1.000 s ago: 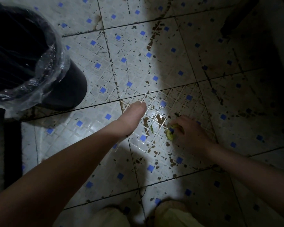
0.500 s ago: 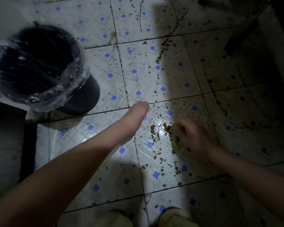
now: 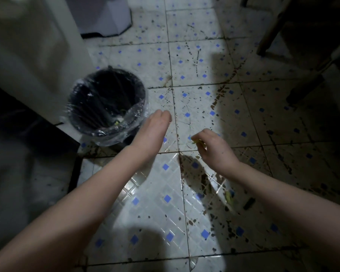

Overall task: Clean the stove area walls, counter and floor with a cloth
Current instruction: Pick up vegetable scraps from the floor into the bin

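The white floor tiles point(image 3: 157, 203) with blue squares are spattered with dark brown stains, thickest at the right. My right hand point(image 3: 214, 148) hovers above the floor, its fingers pinched on a small yellow-green scrap point(image 3: 194, 141). My left hand point(image 3: 155, 128) is held out beside the rim of a black bin point(image 3: 106, 101), fingers curled under, and I cannot see anything in it. Another green scrap point(image 3: 229, 197) lies on the stained tile below my right wrist. No cloth is in view.
The black bin has a clear plastic liner and some scraps inside. A pale cabinet side point(image 3: 28, 55) and a dark base point(image 3: 28, 124) stand at the left. A white appliance base point(image 3: 104, 16) is at the top. Dark furniture legs point(image 3: 302, 79) cross the upper right.
My right hand has lifted off the stained tile with the green scrap and moved toward the bin. The view has tilted up, so the bin now sits nearer the middle.
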Tool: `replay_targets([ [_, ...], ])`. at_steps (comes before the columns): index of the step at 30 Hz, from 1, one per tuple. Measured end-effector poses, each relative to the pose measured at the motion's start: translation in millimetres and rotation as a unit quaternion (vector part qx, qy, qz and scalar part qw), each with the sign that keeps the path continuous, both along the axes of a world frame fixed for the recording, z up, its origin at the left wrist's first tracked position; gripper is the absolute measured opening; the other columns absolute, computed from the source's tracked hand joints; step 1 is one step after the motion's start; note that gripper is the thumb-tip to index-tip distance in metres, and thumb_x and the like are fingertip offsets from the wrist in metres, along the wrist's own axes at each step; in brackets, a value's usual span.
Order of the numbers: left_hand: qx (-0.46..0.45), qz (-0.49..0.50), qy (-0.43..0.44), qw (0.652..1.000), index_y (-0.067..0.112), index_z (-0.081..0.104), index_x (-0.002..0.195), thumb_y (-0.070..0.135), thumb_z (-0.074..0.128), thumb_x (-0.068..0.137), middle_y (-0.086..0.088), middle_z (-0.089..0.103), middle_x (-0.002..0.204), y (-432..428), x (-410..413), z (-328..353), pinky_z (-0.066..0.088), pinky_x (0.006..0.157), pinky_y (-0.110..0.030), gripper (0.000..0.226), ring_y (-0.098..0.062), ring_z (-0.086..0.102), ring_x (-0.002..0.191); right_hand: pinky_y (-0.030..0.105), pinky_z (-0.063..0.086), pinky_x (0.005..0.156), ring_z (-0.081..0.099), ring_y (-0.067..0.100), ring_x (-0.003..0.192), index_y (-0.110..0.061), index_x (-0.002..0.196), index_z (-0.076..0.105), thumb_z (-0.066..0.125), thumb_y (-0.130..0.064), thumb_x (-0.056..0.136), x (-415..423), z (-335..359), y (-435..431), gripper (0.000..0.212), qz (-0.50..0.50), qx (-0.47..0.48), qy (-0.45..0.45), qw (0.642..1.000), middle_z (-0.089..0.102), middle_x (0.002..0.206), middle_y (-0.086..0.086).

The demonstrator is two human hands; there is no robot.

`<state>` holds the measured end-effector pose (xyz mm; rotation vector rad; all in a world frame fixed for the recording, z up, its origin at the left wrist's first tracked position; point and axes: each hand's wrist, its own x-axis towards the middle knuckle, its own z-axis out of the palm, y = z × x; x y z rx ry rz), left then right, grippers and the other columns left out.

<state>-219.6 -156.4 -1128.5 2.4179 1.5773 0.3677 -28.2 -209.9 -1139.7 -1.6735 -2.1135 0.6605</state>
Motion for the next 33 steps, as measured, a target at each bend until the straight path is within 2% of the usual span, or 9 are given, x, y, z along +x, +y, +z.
replay_targets([
  [1, 0.012, 0.014, 0.000, 1.000, 0.011, 0.046, 0.099, -0.015, 0.048, 0.081, -0.008, 0.045, 0.092, 2, -7, 7, 0.033, 0.066, -0.034, 0.031, -0.027, 0.045, 0.081, 0.037, 0.051, 0.085, 0.056, 0.017, 0.098, -0.011, 0.113, 0.061, 0.052, -0.003, 0.090, -6, 4, 6, 0.026, 0.009, 0.007, -0.002, 1.000, 0.059, 0.109, 0.003],
  [4, 0.027, 0.042, -0.025, 0.998, 0.008, 0.049, 0.103, -0.006, 0.048, 0.088, -0.014, 0.049, 0.099, 4, -24, 29, 0.043, 0.075, -0.047, 0.020, -0.033, 0.049, 0.090, 0.037, 0.052, 0.082, 0.056, 0.017, 0.099, -0.012, 0.113, 0.061, 0.053, -0.004, 0.091, -22, 16, 26, 0.025, 0.034, 0.049, -0.007, 0.998, 0.060, 0.109, 0.003],
  [7, 0.048, 0.062, -0.060, 0.995, 0.008, 0.051, 0.105, 0.008, 0.047, 0.094, -0.012, 0.049, 0.101, 1, -33, 51, 0.043, 0.077, -0.046, 0.011, -0.030, 0.049, 0.094, 0.035, 0.051, 0.076, 0.057, 0.019, 0.095, -0.013, 0.110, 0.062, 0.053, -0.005, 0.090, -37, 29, 49, 0.023, 0.027, 0.095, -0.004, 0.995, 0.060, 0.105, 0.003],
  [11, 0.100, 0.115, -0.066, 0.986, 0.010, 0.051, 0.105, 0.008, 0.047, 0.094, -0.011, 0.049, 0.101, 8, -57, 75, 0.043, 0.077, -0.047, 0.012, -0.030, 0.048, 0.095, 0.034, 0.049, 0.073, 0.058, 0.022, 0.092, -0.012, 0.108, 0.063, 0.056, -0.005, 0.087, -55, 46, 77, 0.023, 0.010, 0.146, 0.015, 0.989, 0.060, 0.102, 0.004],
  [16, 0.080, 0.195, 0.029, 0.977, 0.011, 0.049, 0.107, -0.003, 0.052, 0.087, -0.013, 0.050, 0.105, 20, -97, 77, 0.040, 0.075, -0.044, 0.024, -0.034, 0.050, 0.099, 0.039, 0.050, 0.073, 0.058, 0.024, 0.094, -0.016, 0.109, 0.063, 0.058, -0.010, 0.088, -87, 62, 103, 0.023, 0.033, 0.166, 0.012, 0.986, 0.060, 0.104, 0.004],
  [20, 0.062, 0.209, 0.080, 0.973, 0.010, 0.051, 0.106, -0.004, 0.052, 0.085, -0.014, 0.050, 0.103, 14, -118, 69, 0.042, 0.071, -0.044, 0.025, -0.037, 0.053, 0.095, 0.040, 0.050, 0.075, 0.058, 0.025, 0.096, -0.018, 0.111, 0.063, 0.060, -0.012, 0.087, -116, 71, 111, 0.025, 0.066, 0.172, 0.016, 0.983, 0.060, 0.106, 0.004],
  [22, 0.052, 0.201, 0.099, 0.973, 0.009, 0.052, 0.113, -0.006, 0.050, 0.083, -0.014, 0.051, 0.106, 7, -125, 67, 0.042, 0.074, -0.043, 0.033, -0.035, 0.052, 0.099, 0.036, 0.047, 0.074, 0.057, 0.025, 0.099, -0.019, 0.115, 0.062, 0.060, -0.014, 0.088, -128, 72, 114, 0.028, 0.085, 0.168, 0.005, 0.982, 0.060, 0.108, 0.003],
  [27, 0.055, 0.198, 0.120, 0.971, 0.010, 0.053, 0.116, -0.006, 0.051, 0.080, -0.011, 0.055, 0.105, -2, -135, 67, 0.044, 0.078, -0.042, 0.039, -0.032, 0.053, 0.099, 0.035, 0.045, 0.082, 0.056, 0.024, 0.106, -0.022, 0.126, 0.056, 0.060, -0.023, 0.089, -144, 69, 116, 0.037, 0.116, 0.144, -0.002, 0.983, 0.058, 0.115, 0.002],
  [33, 0.088, 0.179, 0.122, 0.972, 0.011, 0.056, 0.112, -0.005, 0.051, 0.082, -0.010, 0.056, 0.103, -5, -120, 69, 0.042, 0.075, -0.042, 0.035, -0.033, 0.054, 0.095, 0.037, 0.046, 0.081, 0.055, 0.024, 0.105, -0.022, 0.125, 0.056, 0.057, -0.017, 0.089, -120, 65, 108, 0.036, 0.095, 0.136, -0.016, 0.986, 0.057, 0.112, 0.003],
])
